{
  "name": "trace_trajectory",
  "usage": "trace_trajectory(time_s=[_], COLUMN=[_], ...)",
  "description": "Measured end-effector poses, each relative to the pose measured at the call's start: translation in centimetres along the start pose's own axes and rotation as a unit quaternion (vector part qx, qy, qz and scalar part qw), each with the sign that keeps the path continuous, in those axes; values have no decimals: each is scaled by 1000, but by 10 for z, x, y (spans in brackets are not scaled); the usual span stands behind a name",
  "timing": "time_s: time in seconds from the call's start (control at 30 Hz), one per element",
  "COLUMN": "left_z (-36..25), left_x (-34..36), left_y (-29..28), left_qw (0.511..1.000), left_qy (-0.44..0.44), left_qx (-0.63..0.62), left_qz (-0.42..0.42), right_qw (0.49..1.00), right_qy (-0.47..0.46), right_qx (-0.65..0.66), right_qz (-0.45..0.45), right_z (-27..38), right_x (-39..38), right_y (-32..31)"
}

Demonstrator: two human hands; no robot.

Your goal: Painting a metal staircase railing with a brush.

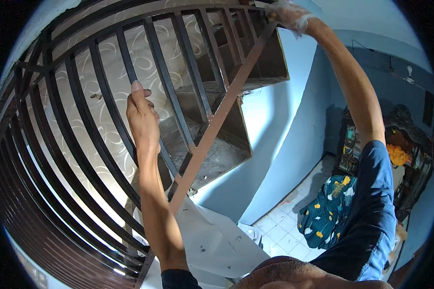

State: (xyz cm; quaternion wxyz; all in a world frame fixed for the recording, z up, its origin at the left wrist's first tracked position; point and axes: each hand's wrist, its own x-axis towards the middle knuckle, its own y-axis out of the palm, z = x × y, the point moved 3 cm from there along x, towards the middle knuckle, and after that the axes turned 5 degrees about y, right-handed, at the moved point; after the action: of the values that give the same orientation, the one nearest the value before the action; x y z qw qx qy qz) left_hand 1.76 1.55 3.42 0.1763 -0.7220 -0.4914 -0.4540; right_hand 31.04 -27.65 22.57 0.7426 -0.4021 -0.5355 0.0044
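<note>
Dark metal bars fill the left side of the view, forming a stair railing (pixel 152 43). My left hand (pixel 143 115) is wrapped around one upright bar, its thumb lying along the metal. A flat reddish-brown rail (pixel 212 130) runs diagonally beneath the bars, duller than the glossy dark parts. At the railing's upper end, my right hand (pixel 289 17) reaches up in a thin, clear plastic covering. Its fingers are closed near the top of the diagonal rail, around something small and blurred that I cannot make out.
Behind the railing rise bare dark steps (pixel 202 147) and a patterned beige wall (pixel 101 91). Light-blue wall (pixel 275 130) slopes down on the right. Far below are a white-tiled floor (pixel 287 231), a dark patterned cloth (pixel 328 207) and carved furniture (pixel 410 144). A pale sheet (pixel 212 236) lies below the rail.
</note>
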Motion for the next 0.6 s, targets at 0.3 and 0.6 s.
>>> trace_trajectory(time_s=[0.3,0.6], left_z=[8,5], left_x=[4,2], left_y=[-8,0], left_qw=[1000,1000], left_qy=[1,4], left_qx=[10,2], left_qz=[5,12], right_qw=[944,950], right_qy=[-230,-269], right_qx=[-225,-155], right_qz=[-70,-29], right_z=[8,-29], right_x=[16,33], right_y=[14,12])
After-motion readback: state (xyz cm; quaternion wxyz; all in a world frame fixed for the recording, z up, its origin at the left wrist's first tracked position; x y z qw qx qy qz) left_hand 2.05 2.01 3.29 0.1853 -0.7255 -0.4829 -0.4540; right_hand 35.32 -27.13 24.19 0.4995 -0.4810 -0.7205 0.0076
